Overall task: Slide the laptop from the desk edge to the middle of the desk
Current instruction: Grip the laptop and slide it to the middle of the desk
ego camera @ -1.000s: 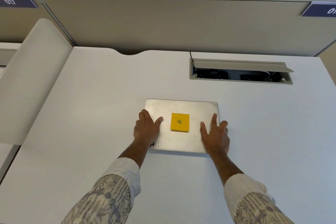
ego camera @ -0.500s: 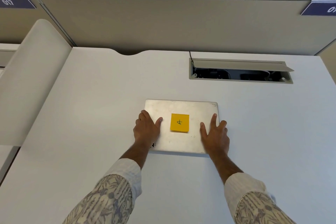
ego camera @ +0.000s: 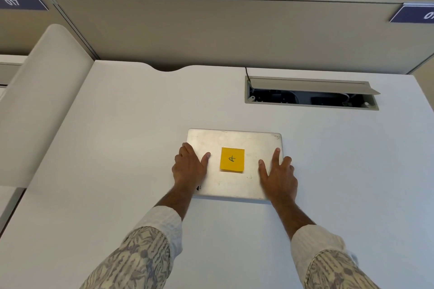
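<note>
A closed silver laptop point(ego camera: 234, 138) lies flat near the middle of the white desk point(ego camera: 117, 148), with a yellow sticky note point(ego camera: 232, 159) on its lid. My left hand point(ego camera: 189, 169) rests on the laptop's left side, thumb on the lid and fingers over the left edge. My right hand point(ego camera: 278, 176) presses on the right side, thumb and index finger on the lid, the other fingers over the right edge. Both sleeves reach in from the near edge.
An open cable hatch point(ego camera: 311, 95) with its raised flap is set into the desk behind the laptop, to the right. A grey partition wall point(ego camera: 223, 33) closes the far edge. A curved white side panel point(ego camera: 40, 101) stands on the left.
</note>
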Available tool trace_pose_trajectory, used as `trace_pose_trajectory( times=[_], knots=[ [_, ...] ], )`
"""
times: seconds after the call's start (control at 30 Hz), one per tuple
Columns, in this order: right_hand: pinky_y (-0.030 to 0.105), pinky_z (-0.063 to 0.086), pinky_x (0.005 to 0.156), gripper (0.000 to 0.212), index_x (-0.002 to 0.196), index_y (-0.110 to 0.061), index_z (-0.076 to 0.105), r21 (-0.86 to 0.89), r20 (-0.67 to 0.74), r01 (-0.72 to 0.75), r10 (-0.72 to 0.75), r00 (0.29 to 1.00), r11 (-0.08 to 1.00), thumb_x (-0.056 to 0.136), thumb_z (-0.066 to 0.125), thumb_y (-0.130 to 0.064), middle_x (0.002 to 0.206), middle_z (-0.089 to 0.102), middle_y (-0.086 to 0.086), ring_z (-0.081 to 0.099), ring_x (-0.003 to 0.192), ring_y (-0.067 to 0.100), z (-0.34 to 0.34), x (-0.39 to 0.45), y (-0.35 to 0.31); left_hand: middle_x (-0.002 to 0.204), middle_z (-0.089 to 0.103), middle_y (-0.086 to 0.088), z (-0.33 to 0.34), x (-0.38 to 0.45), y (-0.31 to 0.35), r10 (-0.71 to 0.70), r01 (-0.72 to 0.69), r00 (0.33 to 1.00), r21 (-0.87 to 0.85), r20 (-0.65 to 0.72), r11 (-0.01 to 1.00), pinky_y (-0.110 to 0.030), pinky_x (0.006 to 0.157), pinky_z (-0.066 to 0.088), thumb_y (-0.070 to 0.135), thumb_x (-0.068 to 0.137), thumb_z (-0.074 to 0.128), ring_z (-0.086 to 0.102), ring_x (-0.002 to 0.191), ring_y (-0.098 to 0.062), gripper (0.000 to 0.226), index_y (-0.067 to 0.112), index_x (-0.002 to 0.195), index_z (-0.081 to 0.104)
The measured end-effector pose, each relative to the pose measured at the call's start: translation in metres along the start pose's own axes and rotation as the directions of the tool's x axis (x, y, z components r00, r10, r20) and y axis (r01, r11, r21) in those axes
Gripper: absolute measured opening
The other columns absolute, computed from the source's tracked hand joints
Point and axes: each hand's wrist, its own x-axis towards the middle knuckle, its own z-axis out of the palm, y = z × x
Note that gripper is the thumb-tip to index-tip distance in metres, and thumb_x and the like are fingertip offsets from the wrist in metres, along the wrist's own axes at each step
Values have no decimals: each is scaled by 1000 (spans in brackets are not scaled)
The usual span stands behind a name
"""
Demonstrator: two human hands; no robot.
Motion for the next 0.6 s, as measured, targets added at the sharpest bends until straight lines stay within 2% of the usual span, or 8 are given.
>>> trace_pose_trajectory(
  times=[0.1, 0.2, 0.3, 0.37, 0.43, 0.47, 0.53, 0.6],
  knots=[
    [41, 56, 71, 75, 156, -19, 21, -20, -7, 2, -2, 1000, 1000, 98, 26, -65, 126, 43, 14, 55, 105, 30, 1, 0, 3, 124, 51, -10, -1, 1, -2, 12, -12, 1000, -9, 8, 1000, -37, 64, 53, 74, 93, 32, 59, 102, -27, 90, -1, 143, 28],
    [43, 54, 76, 74, 153, -15, 30, -45, -51, 31, -33, 998, 999, 98, 30, -65, 127, 47, 16, 55, 103, 31, 4, 1, 7, 128, 49, -10, 0, 1, -7, 25, -25, 1000, -10, 15, 1000, -38, 69, 53, 74, 93, 30, 56, 108, -27, 94, 1, 150, 21],
    [48, 50, 94, 73, 152, -11, 32, -31, -86, 84, -87, 993, 996, 99, 35, -60, 146, 39, 19, 50, 121, 36, 4, 5, 8, 132, 46, -9, -2, -2, -11, 39, -39, 999, 22, -12, 999, -40, 73, 52, 73, 94, 26, 51, 114, -26, 92, 4, 155, 17],
    [50, 40, 111, 74, 155, -8, 26, -3, -92, 115, -115, 989, 993, 101, 36, -57, 160, 26, 21, 37, 140, 39, 1, 8, 7, 131, 48, -11, -4, -3, -13, 63, -58, 996, 71, -67, 996, -40, 79, 50, 69, 97, 25, 51, 114, -28, 88, 2, 154, 21],
    [49, 27, 122, 74, 158, -4, 18, 20, -84, 147, -145, 986, 989, 103, 33, -52, 166, 14, 20, 21, 151, 38, -4, 11, 3, 135, 50, -17, -6, -3, -14, 113, -99, 987, 121, -114, 988, -42, 91, 47, 61, 101, 25, 51, 118, -32, 81, -3, 151, 26],
    [49, 23, 124, 73, 158, -3, 15, 26, -81, 174, -171, 982, 984, 104, 31, -49, 168, 10, 19, 16, 153, 37, -5, 12, 1, 141, 48, -22, -6, -2, -15, 141, -126, 981, 119, -131, 985, -44, 101, 43, 57, 103, 26, 48, 127, -36, 78, -5, 151, 27],
    [47, 19, 126, 71, 159, -3, 10, 26, -74, 216, -213, 974, 976, 105, 28, -46, 169, 5, 16, 8, 156, 33, -9, 12, -4, 156, 32, -30, -5, -3, -10, 193, -179, 969, 100, -155, 979, -50, 121, 24, 48, 105, 28, 29, 146, -43, 74, -9, 153, 23],
    [45, 17, 127, 70, 160, -4, 8, 35, -70, 244, -241, 968, 969, 106, 28, -43, 169, 3, 15, 5, 156, 31, -13, 12, -9, 163, 18, -29, -5, -1, -3, 225, -216, 959, 70, -170, 974, -49, 126, 12, 42, 107, 27, 15, 153, -41, 71, -9, 155, 17]
  ],
)
